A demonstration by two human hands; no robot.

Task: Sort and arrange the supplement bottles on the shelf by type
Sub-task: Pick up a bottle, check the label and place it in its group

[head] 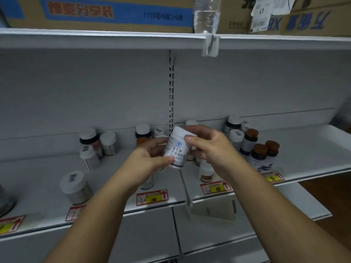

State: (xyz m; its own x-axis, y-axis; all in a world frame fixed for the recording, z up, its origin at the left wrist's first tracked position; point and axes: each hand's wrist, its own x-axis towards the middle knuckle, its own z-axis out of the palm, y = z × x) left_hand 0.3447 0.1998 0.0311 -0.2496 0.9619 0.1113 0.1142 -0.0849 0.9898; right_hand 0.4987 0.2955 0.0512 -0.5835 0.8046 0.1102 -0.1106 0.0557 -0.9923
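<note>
Both hands pinch one white bottle (pixel 175 149) above the shelf's (pixel 303 147) near edge, left hand (pixel 150 158) at its base, right hand (pixel 207 147) on the cap, its long axis tilted right, the white-capped group (pixel 95 147) far left.

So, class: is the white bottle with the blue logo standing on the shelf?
No, the white bottle is held up in front of the shelf, gripped by the left hand and right hand.

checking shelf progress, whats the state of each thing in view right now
white bottle: capped, tilted, held off the shelf by both hands
left hand: grips the bottle's lower body
right hand: grips its cap end
brown-capped bottles: upright, capped, grouped at right
big white-lidded jar: upright, lid on, near the front edge
water bottle: on the top shelf, partly full
</note>
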